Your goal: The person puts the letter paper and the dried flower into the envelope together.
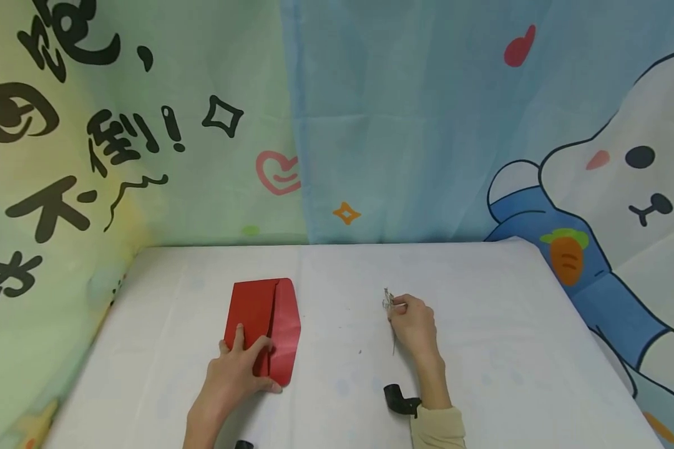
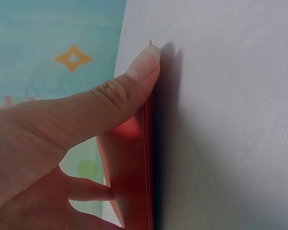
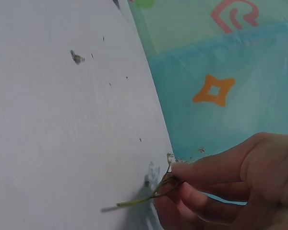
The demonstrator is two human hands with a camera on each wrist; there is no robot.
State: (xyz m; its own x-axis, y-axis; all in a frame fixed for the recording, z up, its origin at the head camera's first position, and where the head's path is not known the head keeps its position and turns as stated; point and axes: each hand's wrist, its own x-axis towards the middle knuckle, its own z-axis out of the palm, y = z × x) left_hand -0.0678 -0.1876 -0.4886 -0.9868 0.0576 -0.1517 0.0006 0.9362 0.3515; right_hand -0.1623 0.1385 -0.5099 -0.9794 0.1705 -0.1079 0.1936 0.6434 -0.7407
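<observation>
A red envelope (image 1: pixel 247 305) lies on the white table with its lighter flap (image 1: pixel 286 330) spread out to the right. My left hand (image 1: pixel 236 368) rests on its near part, fingers spread over the red paper and thumb at the lower edge of the flap. In the left wrist view the thumb (image 2: pixel 115 98) lies along the envelope's edge (image 2: pixel 134 172). Between thumb and fingers, my right hand (image 1: pixel 415 324) pinches a thin sprig with tiny pale flowers (image 1: pixel 387 300). Its green stem (image 3: pixel 134 202) points away from the fingers, close over the table.
Small dark crumbs and a bit of plant (image 3: pixel 77 57) are scattered on the white table (image 1: pixel 337 262). A black wrist camera (image 1: pixel 400 399) sits by the right sleeve. Printed cloth (image 1: pixel 393 125) hangs behind the table and along its sides.
</observation>
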